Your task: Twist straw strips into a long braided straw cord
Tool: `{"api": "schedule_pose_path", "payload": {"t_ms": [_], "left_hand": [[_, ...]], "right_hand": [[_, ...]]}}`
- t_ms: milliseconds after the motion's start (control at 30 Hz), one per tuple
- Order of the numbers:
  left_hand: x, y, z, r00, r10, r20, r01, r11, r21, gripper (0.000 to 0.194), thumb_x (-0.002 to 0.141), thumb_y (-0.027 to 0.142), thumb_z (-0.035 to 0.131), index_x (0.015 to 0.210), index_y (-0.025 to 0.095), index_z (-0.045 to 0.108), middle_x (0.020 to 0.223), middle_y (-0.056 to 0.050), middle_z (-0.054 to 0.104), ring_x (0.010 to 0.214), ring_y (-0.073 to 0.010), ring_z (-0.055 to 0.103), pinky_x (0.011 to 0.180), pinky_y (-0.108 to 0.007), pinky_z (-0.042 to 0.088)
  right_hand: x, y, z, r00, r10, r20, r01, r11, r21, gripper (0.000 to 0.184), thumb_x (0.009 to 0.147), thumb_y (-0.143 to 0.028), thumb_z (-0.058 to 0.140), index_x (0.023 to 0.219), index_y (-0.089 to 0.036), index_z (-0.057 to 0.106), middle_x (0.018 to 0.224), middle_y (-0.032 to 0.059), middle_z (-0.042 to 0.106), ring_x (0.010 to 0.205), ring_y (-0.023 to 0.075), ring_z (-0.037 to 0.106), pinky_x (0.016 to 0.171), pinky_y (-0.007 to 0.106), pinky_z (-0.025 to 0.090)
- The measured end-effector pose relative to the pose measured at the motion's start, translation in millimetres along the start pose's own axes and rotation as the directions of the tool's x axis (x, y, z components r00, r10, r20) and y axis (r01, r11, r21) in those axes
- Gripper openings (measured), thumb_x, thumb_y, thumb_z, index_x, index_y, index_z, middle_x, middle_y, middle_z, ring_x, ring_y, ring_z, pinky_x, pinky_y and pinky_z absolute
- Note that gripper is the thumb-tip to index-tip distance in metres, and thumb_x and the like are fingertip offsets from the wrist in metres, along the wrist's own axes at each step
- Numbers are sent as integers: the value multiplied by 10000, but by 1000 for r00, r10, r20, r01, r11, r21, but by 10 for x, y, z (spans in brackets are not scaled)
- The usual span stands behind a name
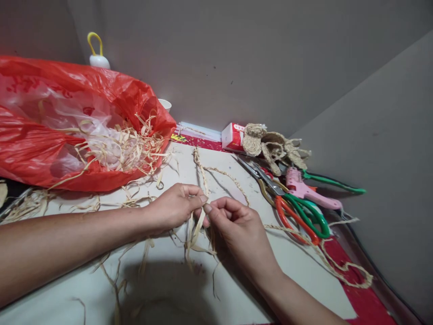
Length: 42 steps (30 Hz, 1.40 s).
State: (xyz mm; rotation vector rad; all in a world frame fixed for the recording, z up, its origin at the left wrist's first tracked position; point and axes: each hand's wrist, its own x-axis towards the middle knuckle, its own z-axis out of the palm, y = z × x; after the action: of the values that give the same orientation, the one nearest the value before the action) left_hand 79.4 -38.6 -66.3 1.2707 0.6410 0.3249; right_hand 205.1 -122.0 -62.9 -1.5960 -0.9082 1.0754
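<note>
My left hand (179, 203) and my right hand (233, 221) meet over the middle of a white board (291, 271). Both pinch a braid of pale, straw-like fibre (203, 176) that runs away from me along the board. Between the fingertips the strands come together, and loose flat ends (194, 234) hang below toward me. A thinner braided cord (230, 176) curves off to the right from near the top of the braid. Shears with orange and green handles (297, 216) lie to the right of my right hand.
At left a red plastic bag (77, 176) spills loose fibre strands (135, 144). A pink glue gun (311, 189), woven straw pieces (274, 146) and a red-white box (232, 136) sit at the back right. A long braided cord (338, 266) trails over the right edge. Grey walls enclose the back.
</note>
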Motion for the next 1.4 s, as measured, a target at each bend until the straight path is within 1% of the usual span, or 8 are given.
{"api": "schedule_pose_path", "payload": {"t_ms": [133, 233, 333, 467, 567, 767, 1167, 1400], "left_hand": [[23, -37, -23, 999, 42, -31, -43, 999, -33, 290, 798, 364, 516, 607, 154, 456, 493, 68, 395, 412, -31, 253, 408, -177, 188], [29, -43, -32, 998, 38, -46, -42, 996, -77, 290, 777, 391, 548, 630, 159, 453, 497, 79, 358, 412, -32, 239, 404, -186, 172], [21, -32, -27, 999, 32, -6, -32, 993, -109, 314, 760, 420, 573, 636, 150, 471, 512, 61, 422, 422, -32, 309, 421, -176, 220], [16, -33, -26, 998, 23, 62, -14, 991, -134, 348, 769, 455, 561, 634, 141, 496, 535, 22, 500, 449, -51, 405, 449, -181, 295], [25, -47, -38, 1000, 24, -1, -24, 997, -71, 342, 771, 443, 569, 636, 136, 509, 504, 63, 408, 399, -25, 274, 396, -180, 203], [10, -31, -42, 999, -17, -35, 17, 1000, -18, 311, 780, 424, 558, 649, 149, 491, 500, 80, 363, 368, -22, 222, 355, -186, 146], [-5, 40, -41, 998, -57, 1, 57, 998, -7, 294, 812, 392, 522, 646, 152, 482, 494, 83, 343, 349, -11, 188, 354, -177, 119], [16, 31, -34, 999, 28, 27, -29, 998, 53, 256, 812, 305, 514, 621, 135, 526, 491, 68, 387, 417, -33, 266, 423, -179, 208]], "right_hand": [[49, 22, -15, 993, -100, -54, 95, 992, -87, 280, 703, -391, 710, 627, -178, 544, 494, -55, 436, 437, 71, 314, 410, 205, 230], [100, 21, -51, 995, -84, -49, 83, 996, -15, 273, 665, -350, 754, 711, -184, 542, 584, -45, 503, 521, 86, 417, 475, 199, 328], [129, -5, -94, 982, 71, 173, -99, 982, 162, 311, 670, -359, 755, 855, -180, 580, 683, -9, 591, 574, 105, 505, 521, 213, 400], [136, -41, -139, 875, 197, 443, -312, 927, 206, 274, 689, -320, 744, 871, -167, 609, 717, 9, 614, 483, 75, 468, 463, 202, 375], [133, -55, -163, 888, 138, 438, -209, 971, 118, 187, 786, -345, 656, 808, -162, 624, 620, -34, 535, 422, 46, 327, 399, 179, 255], [143, -91, -210, 894, -68, 442, 169, 966, -194, 279, 884, -379, 528, 1010, -170, 661, 755, 5, 599, 693, 129, 497, 629, 216, 398], [209, -148, -326, 801, -129, 585, 413, 826, -383, 310, 936, -376, 409, 969, -162, 632, 750, 18, 573, 701, 147, 510, 660, 245, 401], [244, -83, -338, 825, -115, 553, 390, 824, -411, 330, 926, -414, 403, 742, -176, 541, 699, 7, 520, 649, 132, 457, 605, 243, 365]]}}
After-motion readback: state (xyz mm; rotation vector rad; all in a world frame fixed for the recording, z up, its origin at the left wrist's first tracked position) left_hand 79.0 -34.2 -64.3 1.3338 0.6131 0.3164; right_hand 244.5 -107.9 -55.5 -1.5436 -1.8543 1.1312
